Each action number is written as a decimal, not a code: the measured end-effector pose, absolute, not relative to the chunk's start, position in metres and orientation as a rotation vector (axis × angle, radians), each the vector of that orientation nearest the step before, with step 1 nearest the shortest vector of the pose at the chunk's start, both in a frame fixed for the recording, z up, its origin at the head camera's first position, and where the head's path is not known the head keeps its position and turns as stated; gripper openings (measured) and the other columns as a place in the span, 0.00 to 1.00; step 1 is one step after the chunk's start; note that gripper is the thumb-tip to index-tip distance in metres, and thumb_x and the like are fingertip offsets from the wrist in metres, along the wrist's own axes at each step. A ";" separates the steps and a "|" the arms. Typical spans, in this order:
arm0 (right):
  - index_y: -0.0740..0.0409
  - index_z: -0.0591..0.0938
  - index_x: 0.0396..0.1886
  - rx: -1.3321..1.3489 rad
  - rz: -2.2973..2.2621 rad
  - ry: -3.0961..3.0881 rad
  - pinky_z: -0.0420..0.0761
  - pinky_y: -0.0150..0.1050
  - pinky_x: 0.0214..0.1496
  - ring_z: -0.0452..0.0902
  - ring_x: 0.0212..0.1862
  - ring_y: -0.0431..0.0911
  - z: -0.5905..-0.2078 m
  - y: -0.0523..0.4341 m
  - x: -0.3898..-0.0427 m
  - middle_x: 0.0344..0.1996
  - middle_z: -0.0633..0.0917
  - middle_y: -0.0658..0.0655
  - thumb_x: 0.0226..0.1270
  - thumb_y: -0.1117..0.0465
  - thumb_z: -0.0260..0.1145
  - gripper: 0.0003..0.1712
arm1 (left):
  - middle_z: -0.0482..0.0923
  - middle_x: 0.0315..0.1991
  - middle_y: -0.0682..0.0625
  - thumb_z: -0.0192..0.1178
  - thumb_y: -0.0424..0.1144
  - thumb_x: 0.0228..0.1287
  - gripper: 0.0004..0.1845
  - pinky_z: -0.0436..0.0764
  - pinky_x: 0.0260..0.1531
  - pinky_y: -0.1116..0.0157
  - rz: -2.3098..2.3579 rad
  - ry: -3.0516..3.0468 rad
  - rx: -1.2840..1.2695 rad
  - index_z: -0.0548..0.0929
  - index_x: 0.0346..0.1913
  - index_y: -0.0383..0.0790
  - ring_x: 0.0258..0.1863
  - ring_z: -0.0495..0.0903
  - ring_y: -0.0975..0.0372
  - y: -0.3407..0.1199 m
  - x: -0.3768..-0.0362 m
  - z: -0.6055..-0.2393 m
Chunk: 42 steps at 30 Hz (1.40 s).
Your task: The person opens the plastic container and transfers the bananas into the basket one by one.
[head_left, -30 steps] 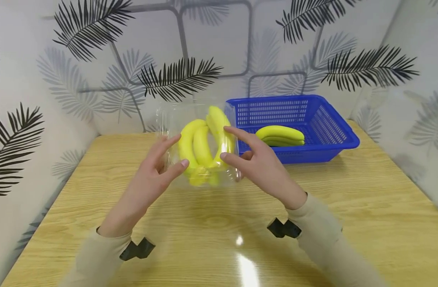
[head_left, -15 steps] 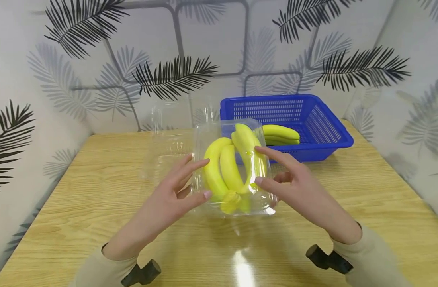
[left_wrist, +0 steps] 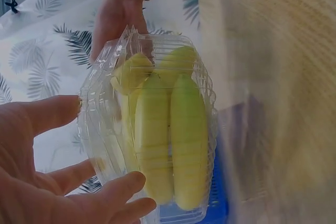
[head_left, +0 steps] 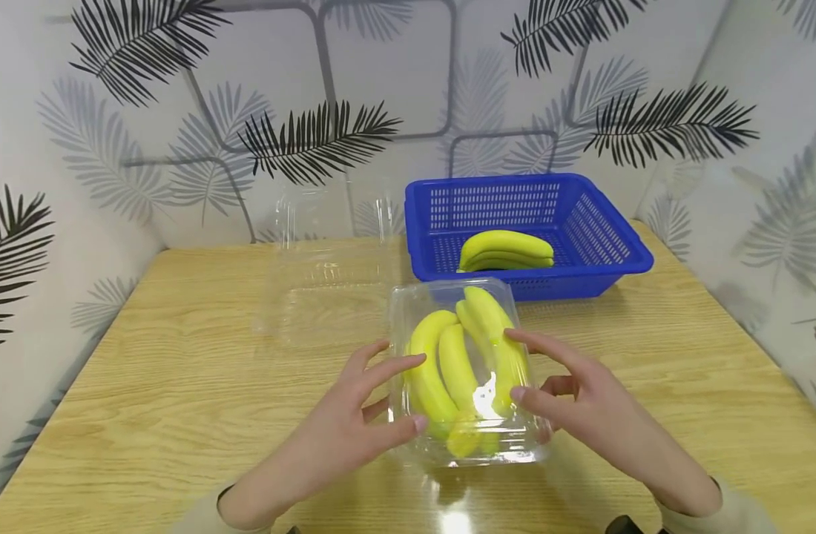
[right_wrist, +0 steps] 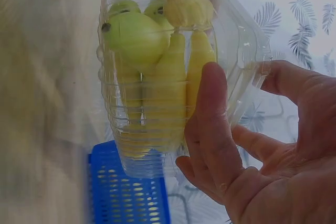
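Observation:
A clear plastic clamshell box (head_left: pixel 515 445) with its lid down holds yellow bananas (head_left: pixel 458 363). Both of my hands grip it from opposite sides over the table, tilted so its top faces me. My left hand (head_left: pixel 354 415) has its thumb and index finger on the left edge; in the left wrist view its other fingers (left_wrist: pixel 123 187) curl against the side wall. On the right edge, my right hand (head_left: pixel 581 393) holds the same way, its fingers (right_wrist: pixel 212 114) pressing the side in the right wrist view. Dark-tipped banana ends show through the plastic there.
A blue plastic basket (head_left: pixel 581 285) stands behind the box, with a bunch of bananas (head_left: pixel 504 248) in it. To the left, an empty clear clamshell (head_left: pixel 334 315) lies with its lid raised. A leaf-patterned wall (head_left: pixel 395 67) closes the back of the wooden table (head_left: pixel 147 415).
Both hands have brought the box of bananas toward me and to the right, away from the back. The empty clamshell and the whole basket front have come into sight behind it.

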State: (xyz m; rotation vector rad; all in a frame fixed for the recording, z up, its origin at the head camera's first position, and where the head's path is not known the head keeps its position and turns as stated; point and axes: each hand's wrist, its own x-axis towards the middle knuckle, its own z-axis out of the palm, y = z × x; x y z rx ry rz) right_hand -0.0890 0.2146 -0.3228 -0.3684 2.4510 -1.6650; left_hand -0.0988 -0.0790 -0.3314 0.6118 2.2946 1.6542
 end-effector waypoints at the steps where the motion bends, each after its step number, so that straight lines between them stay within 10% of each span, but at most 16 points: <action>1: 0.40 0.70 0.70 -0.358 -1.662 2.447 0.84 0.44 0.31 0.80 0.26 0.52 -0.326 0.216 -0.088 0.66 0.69 0.56 0.67 0.57 0.69 0.33 | 0.44 0.76 0.44 0.70 0.43 0.60 0.32 0.70 0.63 0.54 1.651 2.287 0.613 0.74 0.68 0.49 0.72 0.56 0.49 -0.078 -0.098 -0.334; 16: 0.48 0.68 0.72 -0.323 -1.698 2.392 0.83 0.42 0.26 0.78 0.26 0.45 -0.363 0.231 -0.100 0.66 0.66 0.69 0.66 0.60 0.69 0.36 | 0.43 0.76 0.40 0.73 0.40 0.57 0.34 0.71 0.62 0.57 1.662 2.209 0.672 0.74 0.68 0.45 0.70 0.59 0.46 -0.067 -0.113 -0.374; 31: 0.42 0.66 0.74 -0.373 -1.620 2.437 0.82 0.41 0.29 0.78 0.29 0.46 -0.371 0.240 -0.111 0.69 0.64 0.62 0.70 0.56 0.66 0.35 | 0.41 0.76 0.42 0.73 0.39 0.56 0.36 0.72 0.62 0.58 1.679 2.218 0.656 0.73 0.69 0.46 0.69 0.62 0.46 -0.060 -0.117 -0.380; 42: 0.43 0.68 0.73 -0.854 -0.898 3.157 0.73 0.62 0.57 0.64 0.65 0.56 -0.356 0.215 -0.093 0.73 0.62 0.55 0.66 0.48 0.69 0.37 | 0.38 0.78 0.47 0.60 0.45 0.71 0.37 0.69 0.63 0.47 1.607 2.351 0.624 0.56 0.77 0.55 0.73 0.54 0.47 -0.067 -0.125 -0.380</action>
